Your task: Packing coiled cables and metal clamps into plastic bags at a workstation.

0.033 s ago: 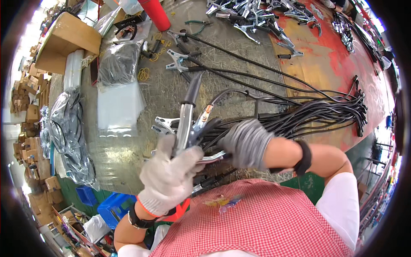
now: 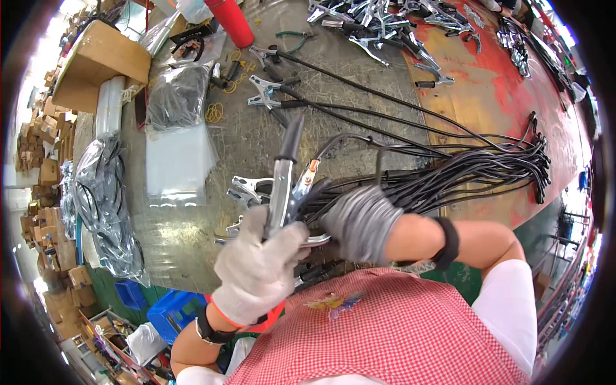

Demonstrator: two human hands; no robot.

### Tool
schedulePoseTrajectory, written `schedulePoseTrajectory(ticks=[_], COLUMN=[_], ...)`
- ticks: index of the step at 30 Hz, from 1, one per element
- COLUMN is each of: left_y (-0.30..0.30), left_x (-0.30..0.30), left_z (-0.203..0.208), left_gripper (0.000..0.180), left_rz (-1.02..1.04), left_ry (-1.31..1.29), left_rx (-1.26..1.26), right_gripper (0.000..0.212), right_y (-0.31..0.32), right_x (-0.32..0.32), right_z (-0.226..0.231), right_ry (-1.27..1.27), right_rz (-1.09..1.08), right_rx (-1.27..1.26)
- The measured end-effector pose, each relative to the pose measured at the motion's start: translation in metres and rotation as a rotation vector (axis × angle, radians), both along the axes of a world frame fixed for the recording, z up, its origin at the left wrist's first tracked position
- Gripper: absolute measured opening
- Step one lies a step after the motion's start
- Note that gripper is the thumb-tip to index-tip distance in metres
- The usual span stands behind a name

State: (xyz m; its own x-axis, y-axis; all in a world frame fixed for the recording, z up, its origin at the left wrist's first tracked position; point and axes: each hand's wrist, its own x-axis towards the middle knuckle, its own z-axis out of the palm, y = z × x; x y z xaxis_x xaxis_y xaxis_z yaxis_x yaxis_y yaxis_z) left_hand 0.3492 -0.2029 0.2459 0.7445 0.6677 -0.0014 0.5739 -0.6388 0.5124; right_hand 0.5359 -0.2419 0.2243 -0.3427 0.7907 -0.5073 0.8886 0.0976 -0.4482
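Note:
My left hand [image 2: 260, 269], in a white glove, is closed around a silver spring clamp [image 2: 280, 189]. The clamp's black-sleeved handle [image 2: 292, 138] points up and away from me. Beside it, a copper cable end [image 2: 310, 173] on a black cable meets the clamp's metal. My right hand [image 2: 362, 224], in a grey glove, is curled close to the clamp's right side. Its fingers are smeared and partly hidden, so what they grip does not show. Just left of the held clamp lie more silver clamps [image 2: 250, 187].
A bundle of black cables [image 2: 475, 167] stretches right; some end in clamps [image 2: 264, 92] farther off. Loose clamps [image 2: 385, 25] are heaped at the back. Leftward are clear plastic sheets [image 2: 176, 163], bagged cables [image 2: 109, 205], a cardboard box [image 2: 106, 54], a red cylinder [image 2: 230, 22] and green-handled pliers [image 2: 296, 40].
My right hand has shifted slightly left and toward me. The left hand and its clamp have moved a little right.

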Motion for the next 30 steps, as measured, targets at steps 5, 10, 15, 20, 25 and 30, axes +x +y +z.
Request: schedulePoseTrajectory(ticks=[5, 10, 15, 20, 25, 30], left_y=[-0.004, 0.009, 0.038, 0.063, 0.096, 0.113], left_x=[-0.008, -0.023, 0.004, 0.014, 0.018, 0.031], left_z=[-0.022, -0.035, -0.032, -0.038, -0.047, -0.035], left_gripper=[0.023, 0.025, 0.017, 0.022, 0.028, 0.028], left_rz=[0.001, 0.172, 0.231, 0.360, 0.463, 0.581], left_ry=[0.144, 0.032, -0.020, 0.015, -0.077, -0.049], left_rx=[-0.053, -0.057, 0.121, -0.130, -0.420, -0.679], right_gripper=[0.021, 0.035, 0.037, 0.038, 0.037, 0.026], right_y=[-0.006, -0.027, -0.065, -0.046, -0.018, 0.004], right_x=[-0.023, 0.009, 0.095, 0.112, 0.100, 0.087], right_z=[-0.047, -0.052, -0.124, -0.176, -0.185, -0.183], right_ry=[0.118, 0.281, -0.117, -0.408, -0.405, -0.403], right_rz=[-0.062, -0.317, -0.639, -0.602, -0.627, -0.592], right_rx=[0.126, 0.710, 0.412, 0.360, 0.475, 0.410])
